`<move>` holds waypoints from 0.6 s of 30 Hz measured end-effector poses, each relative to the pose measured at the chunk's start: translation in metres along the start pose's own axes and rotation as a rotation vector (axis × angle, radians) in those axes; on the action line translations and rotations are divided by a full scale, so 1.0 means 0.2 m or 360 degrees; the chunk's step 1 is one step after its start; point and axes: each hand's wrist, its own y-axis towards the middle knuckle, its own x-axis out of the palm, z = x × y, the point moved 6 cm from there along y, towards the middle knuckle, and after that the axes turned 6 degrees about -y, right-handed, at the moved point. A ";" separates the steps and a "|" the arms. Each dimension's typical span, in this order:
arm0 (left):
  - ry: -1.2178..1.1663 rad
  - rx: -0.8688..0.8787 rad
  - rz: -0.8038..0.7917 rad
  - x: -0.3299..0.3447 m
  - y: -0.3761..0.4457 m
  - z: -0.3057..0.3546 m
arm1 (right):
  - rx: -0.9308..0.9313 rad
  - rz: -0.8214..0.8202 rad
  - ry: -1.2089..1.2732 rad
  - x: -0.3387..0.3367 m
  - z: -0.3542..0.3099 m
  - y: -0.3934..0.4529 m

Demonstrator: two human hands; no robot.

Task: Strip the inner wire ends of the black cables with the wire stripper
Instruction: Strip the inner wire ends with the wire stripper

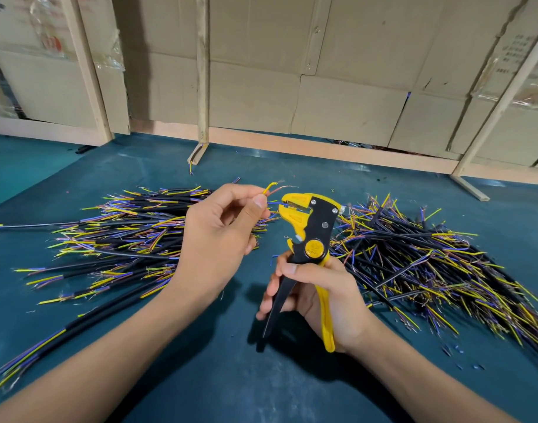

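A bench with a dark teal top carries two heaps of black cables: the left heap towards the left edge, the right heap towards the right edge. Cardboard stands along the far edge. Above the middle, the right hand grips the stripper by its handles, fingers curled round them. The left hand pinches a cable's wires between thumb and fingers, a blue wire reaching the stripper's yellow head.

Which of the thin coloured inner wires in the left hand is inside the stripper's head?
The blue inner wire, running from the left hand into the yellow-and-black wire stripper; the yellow wire bends up clear.
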 end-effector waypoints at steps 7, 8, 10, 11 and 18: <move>0.0075 0.0040 -0.0008 0.01 0.00 0.01 | 0.0042 0.0012 -0.0024 0.01 -0.01 0.00; 0.0078 0.0036 -0.0003 0.01 -0.01 0.01 | 0.0047 0.0026 -0.0014 0.01 -0.01 -0.01; 0.0110 0.0046 0.0008 0.00 0.00 0.01 | 0.0044 0.0087 0.0009 0.01 -0.01 -0.01; 0.0181 0.0073 0.0008 0.00 0.00 0.01 | 0.0039 0.0148 0.0004 0.00 -0.01 -0.02; 0.0705 0.0268 0.0092 -0.01 -0.01 0.06 | -0.0066 0.0056 0.0124 0.01 -0.03 -0.01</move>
